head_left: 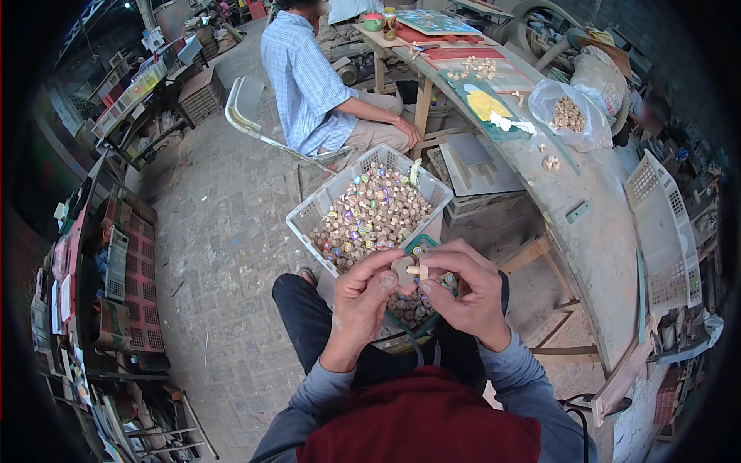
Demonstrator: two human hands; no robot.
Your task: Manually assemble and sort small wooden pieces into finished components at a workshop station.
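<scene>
So, both hands are brought together right over the lap. A small round wooden disc (402, 268) is pinched in the left hand (363, 297), with thumb and fingertips closed on its edge and the other fingers curled in. A short pale wooden peg (417, 272) is gripped between thumb and forefinger of the right hand (467, 289), which is also mostly closed. The peg is held right against the disc, touching it or as good as; whether it's actually seated in the disc can't be told from this angle.

Just under the hands, a small green basket (421, 245) is balanced on the knees, filled with more little wooden pieces, some with coloured tops. Most of it is hidden by the hands. Directly beyond that, a bigger white plastic crate (309, 220) is parked on the floor, heaped with the same kind of round wooden parts, a few painted in bright colours.

To the right, a long curved workbench (598, 231) is seen, with a clear plastic bag (575, 116) of pale wooden bits on it and a few loose pieces scattered near it. An empty-looking white crate (664, 231) is tipped on its side at the bench's far right.

Further back, another person in a blue checked shirt (305, 81) is seated on a metal chair, turned away toward the bench.
</scene>
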